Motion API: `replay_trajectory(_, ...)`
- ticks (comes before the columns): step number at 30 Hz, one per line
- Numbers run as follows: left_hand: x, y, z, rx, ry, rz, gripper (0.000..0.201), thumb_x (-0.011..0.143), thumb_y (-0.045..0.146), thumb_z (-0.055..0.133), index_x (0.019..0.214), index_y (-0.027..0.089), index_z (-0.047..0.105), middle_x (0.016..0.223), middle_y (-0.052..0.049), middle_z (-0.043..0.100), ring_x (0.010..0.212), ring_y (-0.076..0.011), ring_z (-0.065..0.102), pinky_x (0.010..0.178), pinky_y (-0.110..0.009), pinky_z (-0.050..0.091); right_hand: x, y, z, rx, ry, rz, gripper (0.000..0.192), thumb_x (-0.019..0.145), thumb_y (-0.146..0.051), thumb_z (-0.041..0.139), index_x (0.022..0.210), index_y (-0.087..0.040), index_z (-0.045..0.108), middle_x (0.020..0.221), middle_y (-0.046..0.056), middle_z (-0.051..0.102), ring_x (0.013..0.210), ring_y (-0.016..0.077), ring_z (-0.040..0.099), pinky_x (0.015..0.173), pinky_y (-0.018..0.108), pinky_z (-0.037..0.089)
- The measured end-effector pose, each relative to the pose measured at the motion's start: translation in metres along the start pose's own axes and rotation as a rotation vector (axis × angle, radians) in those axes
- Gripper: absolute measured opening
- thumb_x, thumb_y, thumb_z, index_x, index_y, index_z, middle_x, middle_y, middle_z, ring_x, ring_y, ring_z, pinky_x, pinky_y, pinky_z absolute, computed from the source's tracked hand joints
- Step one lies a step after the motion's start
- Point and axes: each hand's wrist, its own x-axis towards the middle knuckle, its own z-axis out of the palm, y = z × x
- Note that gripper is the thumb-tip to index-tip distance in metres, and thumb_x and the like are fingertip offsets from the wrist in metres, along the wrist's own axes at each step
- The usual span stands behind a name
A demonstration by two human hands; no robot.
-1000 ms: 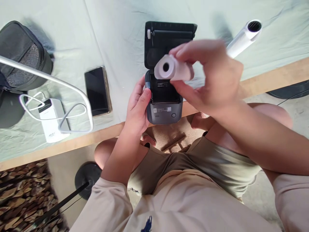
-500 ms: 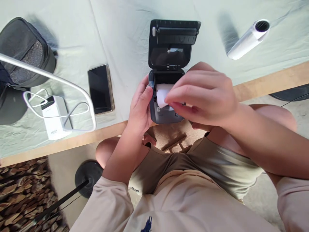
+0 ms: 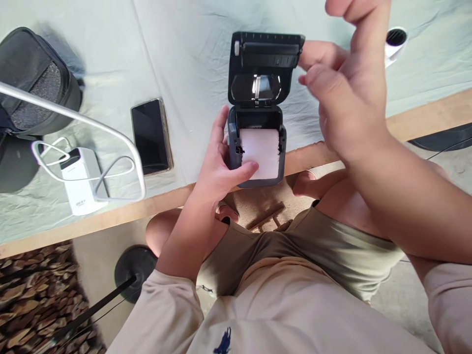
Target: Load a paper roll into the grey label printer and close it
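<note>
A small dark grey label printer (image 3: 256, 184) stands at the table's front edge with its lid (image 3: 265, 64) raised. A strip of white label paper (image 3: 266, 147) comes out over its front. My left hand (image 3: 217, 169) grips the printer's left side, its thumb pressing on the paper. Beside the lid's right edge is my right hand (image 3: 350, 93), its fingers apart. One fingertip meets or overlaps that edge; whether it touches, I cannot tell.
Left of the printer lie a phone (image 3: 151, 137) and a white power bank (image 3: 84, 182) with a looped cable. A black bag (image 3: 40, 83) sits at the far left. A white cylinder (image 3: 395, 46) at the right is partly behind my right hand. The wooden table edge (image 3: 165, 204) runs in front.
My right hand has left the paper and moved up to the lid's right side. The paper now lies flat over the printer's front, and my left thumb has come down on it.
</note>
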Motion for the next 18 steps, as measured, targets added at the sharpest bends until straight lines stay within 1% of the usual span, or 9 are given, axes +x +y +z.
replay_trajectory(2, 0.001, -0.001, -0.001, -0.006, -0.013, 0.003, 0.118, 0.061, 0.034, 0.102, 0.166, 0.034, 0.046, 0.129, -0.009, 0.077, 0.125, -0.0419, 0.075, 0.102, -0.048, 0.064, 0.004, 0.004, 0.002, 0.120, 0.073, 0.005, 0.035, 0.090, -0.035, 0.060, 0.121, -0.030, 0.046, 0.089, -0.004, 0.064, 0.106, 0.0202, 0.075, 0.101, 0.039, 0.058)
replay_trajectory(3, 0.001, -0.002, -0.001, -0.008, -0.019, 0.009, 0.118, 0.061, 0.034, 0.102, 0.166, 0.034, 0.046, 0.128, -0.009, 0.077, 0.125, -0.0415, 0.075, 0.103, -0.048, 0.064, 0.005, 0.006, 0.002, 0.142, 0.112, -0.015, 0.026, 0.092, -0.032, 0.060, 0.116, -0.030, 0.050, 0.084, -0.003, 0.065, 0.098, 0.0215, 0.075, 0.095, 0.040, 0.058)
replay_trajectory(5, 0.001, -0.002, -0.001, -0.009, -0.030, 0.014, 0.120, 0.062, 0.034, 0.102, 0.167, 0.034, 0.044, 0.130, -0.009, 0.076, 0.128, -0.0414, 0.075, 0.105, -0.048, 0.063, 0.006, 0.010, 0.002, 0.106, 0.107, -0.008, 0.017, 0.096, -0.034, 0.062, 0.111, -0.028, 0.056, 0.090, 0.001, 0.074, 0.097, 0.0228, 0.075, 0.089, 0.040, 0.058)
replay_trajectory(7, 0.000, -0.001, -0.001, -0.020, -0.037, 0.008, 0.123, 0.063, 0.036, 0.104, 0.169, 0.032, 0.042, 0.131, -0.010, 0.076, 0.131, -0.0423, 0.074, 0.106, -0.048, 0.063, 0.004, 0.015, 0.001, 0.020, 0.022, 0.027, 0.023, 0.095, -0.043, 0.069, 0.110, -0.027, 0.060, 0.102, 0.004, 0.078, 0.103, 0.0232, 0.074, 0.092, 0.039, 0.059)
replay_trajectory(9, -0.001, 0.000, -0.001, -0.052, -0.048, 0.005, 0.120, 0.064, 0.042, 0.105, 0.166, 0.032, 0.045, 0.132, -0.010, 0.076, 0.133, -0.0428, 0.073, 0.107, -0.048, 0.064, 0.002, 0.021, 0.000, -0.042, -0.152, 0.078, 0.034, 0.093, -0.049, 0.075, 0.115, -0.027, 0.062, 0.118, 0.006, 0.077, 0.113, 0.0238, 0.074, 0.099, 0.040, 0.060)
replay_trajectory(11, -0.001, 0.001, 0.000, -0.092, -0.055, 0.012, 0.106, 0.067, 0.049, 0.104, 0.158, 0.034, 0.053, 0.134, -0.010, 0.075, 0.136, -0.0423, 0.072, 0.107, -0.047, 0.065, -0.001, 0.025, 0.000, -0.061, -0.344, 0.101, 0.048, 0.089, -0.052, 0.080, 0.126, -0.027, 0.062, 0.125, 0.006, 0.075, 0.114, 0.0248, 0.073, 0.098, 0.041, 0.062)
replay_trajectory(12, -0.001, 0.001, 0.001, -0.107, -0.053, 0.020, 0.097, 0.069, 0.053, 0.103, 0.153, 0.034, 0.058, 0.135, -0.010, 0.075, 0.137, -0.0420, 0.071, 0.107, -0.046, 0.065, -0.003, 0.026, 0.000, -0.059, -0.405, 0.106, 0.055, 0.086, -0.053, 0.083, 0.131, -0.028, 0.062, 0.125, 0.005, 0.074, 0.111, 0.0248, 0.073, 0.095, 0.040, 0.063)
replay_trajectory(15, -0.001, 0.001, 0.002, -0.124, -0.030, 0.058, 0.074, 0.076, 0.058, 0.099, 0.137, 0.030, 0.067, 0.133, -0.009, 0.076, 0.143, -0.0410, 0.068, 0.111, -0.045, 0.064, -0.004, 0.024, 0.003, -0.043, -0.479, 0.121, 0.068, 0.081, -0.052, 0.089, 0.138, -0.031, 0.059, 0.124, 0.004, 0.074, 0.107, 0.0246, 0.071, 0.089, 0.038, 0.064)
replay_trajectory(18, -0.001, 0.001, 0.003, -0.127, -0.019, 0.081, 0.064, 0.080, 0.053, 0.098, 0.132, 0.029, 0.070, 0.133, -0.008, 0.077, 0.147, -0.0393, 0.065, 0.116, -0.044, 0.061, -0.003, 0.019, 0.004, -0.067, -0.489, 0.111, 0.065, 0.080, -0.048, 0.090, 0.136, -0.030, 0.061, 0.130, 0.005, 0.073, 0.113, 0.0261, 0.070, 0.094, 0.040, 0.064)
